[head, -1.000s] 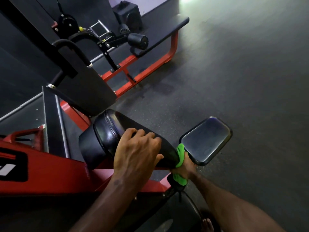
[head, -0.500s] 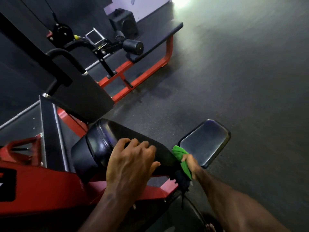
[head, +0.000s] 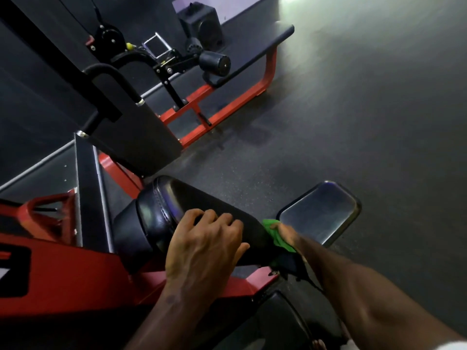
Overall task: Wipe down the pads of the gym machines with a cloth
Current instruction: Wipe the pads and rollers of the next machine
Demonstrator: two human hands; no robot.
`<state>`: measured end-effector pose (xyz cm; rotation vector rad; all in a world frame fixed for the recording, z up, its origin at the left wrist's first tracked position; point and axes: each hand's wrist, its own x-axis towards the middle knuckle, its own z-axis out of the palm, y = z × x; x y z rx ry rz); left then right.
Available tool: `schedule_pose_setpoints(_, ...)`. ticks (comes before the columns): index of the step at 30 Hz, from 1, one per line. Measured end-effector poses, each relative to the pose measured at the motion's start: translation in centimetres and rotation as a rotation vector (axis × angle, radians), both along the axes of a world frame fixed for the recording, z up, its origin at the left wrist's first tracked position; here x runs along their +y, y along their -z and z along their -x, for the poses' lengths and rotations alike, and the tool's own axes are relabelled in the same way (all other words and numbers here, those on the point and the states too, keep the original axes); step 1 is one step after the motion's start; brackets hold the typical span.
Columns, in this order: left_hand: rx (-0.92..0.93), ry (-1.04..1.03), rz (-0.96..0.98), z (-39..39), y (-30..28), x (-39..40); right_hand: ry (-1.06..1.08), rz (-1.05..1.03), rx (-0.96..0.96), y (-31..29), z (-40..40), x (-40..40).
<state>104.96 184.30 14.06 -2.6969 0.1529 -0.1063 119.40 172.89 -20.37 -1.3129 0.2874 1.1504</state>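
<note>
The green cloth lies pressed against the right-hand end of a black cylindrical roller pad, just beside the flat rectangular seat pad. The right hand holds the cloth there; only its thumb side shows, and whether the fingers curl round the cloth cannot be told. The left hand rests on top of the roller pad with its fingers curled over the far side, gripping it.

A white mark on a black panel of the red machine frame at the left edge is cut off and cannot be read.

Beyond the roller stands a black angled pad with a curved black handle. Farther off is a long black bench on a red frame, with a small round roller beside it. Dark speckled floor fills the right.
</note>
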Motion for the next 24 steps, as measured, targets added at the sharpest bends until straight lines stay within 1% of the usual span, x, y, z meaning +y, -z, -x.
schedule_pose_setpoints(1, -0.004, -0.004, 0.005, -0.1, 0.2, 0.1, 0.052, -0.062, 0.017, -3.4, -0.1, 1.0)
schedule_pose_setpoints(3, -0.002, -0.006, 0.008, -0.2, 0.5, 0.3, 0.046, -0.079, -0.010, -4.4, -0.9, 2.3)
schedule_pose_setpoints(4, -0.005, -0.002, 0.002, -0.3, 0.6, 0.3, 0.042, -0.035, -0.036, -4.4, -0.7, 2.1)
schedule_pose_setpoints(5, -0.010, 0.004, -0.006, -0.3, 0.7, 0.4, 0.066, 0.019, -0.015, -2.7, -0.9, 1.5)
schedule_pose_setpoints(6, -0.012, 0.008, -0.012, -0.2, 0.7, 0.3, 0.031, 0.017, -0.027, -0.4, -0.6, 0.9)
schedule_pose_setpoints(7, -0.018, 0.015, -0.017, -0.1, 0.6, 0.3, -0.035, -0.008, -0.040, 4.7, -0.6, 0.3)
schedule_pose_setpoints(8, -0.027, 0.017, -0.021, -0.2, 0.6, 0.3, -0.089, -0.004, -0.025, 8.0, -0.5, -0.2)
schedule_pose_setpoints(9, -0.033, 0.015, -0.022, -0.2, 0.5, 0.3, -0.093, 0.059, -0.003, 6.2, -0.3, -0.5)
schedule_pose_setpoints(10, -0.038, 0.012, -0.024, -0.3, 0.4, 0.3, -0.026, 0.011, 0.016, 5.5, -0.7, 0.2)
schedule_pose_setpoints(11, -0.041, 0.007, -0.025, -0.2, 0.3, 0.3, 0.020, -0.009, 0.037, 1.7, -0.4, 0.6)
schedule_pose_setpoints(12, -0.043, 0.010, -0.027, -0.2, 0.2, 0.2, 0.049, -0.043, 0.012, -1.7, -0.2, 1.0)
schedule_pose_setpoints(13, -0.044, 0.012, -0.023, -0.1, 0.2, 0.2, 0.053, -0.016, -0.021, -3.2, 0.2, 1.1)
schedule_pose_setpoints(15, -0.038, 0.017, -0.017, 0.0, 0.3, 0.2, 0.046, 0.085, -0.067, -3.4, 1.3, 0.1)
schedule_pose_setpoints(17, -0.039, 0.020, -0.023, 0.2, 0.5, 0.2, 0.042, 0.056, -0.063, -1.6, 3.1, -1.6)
schedule_pose_setpoints(19, -0.058, 0.030, -0.029, 0.0, 0.7, 0.4, 0.024, 0.112, -0.076, -0.7, 4.3, -2.4)
schedule_pose_setpoints(20, -0.063, 0.034, -0.027, 0.0, 0.8, 0.4, 0.013, 0.133, -0.124, 1.8, 4.6, -2.4)
schedule_pose_setpoints(21, -0.073, 0.037, -0.028, 0.0, 0.8, 0.4, 0.038, 0.098, -0.130, 3.4, 4.4, -2.3)
schedule_pose_setpoints(22, -0.088, 0.039, -0.031, 0.0, 0.8, 0.3, -0.001, 0.143, -0.198, 0.9, 4.6, -2.0)
schedule_pose_setpoints(23, -0.103, 0.043, -0.031, 0.0, 0.7, 0.3, -0.016, 0.164, -0.206, -1.3, 4.6, -1.8)
schedule_pose_setpoints(24, -0.105, 0.049, -0.023, 0.0, 0.9, 0.2, -0.068, 0.241, -0.329, -4.2, 5.2, -1.7)
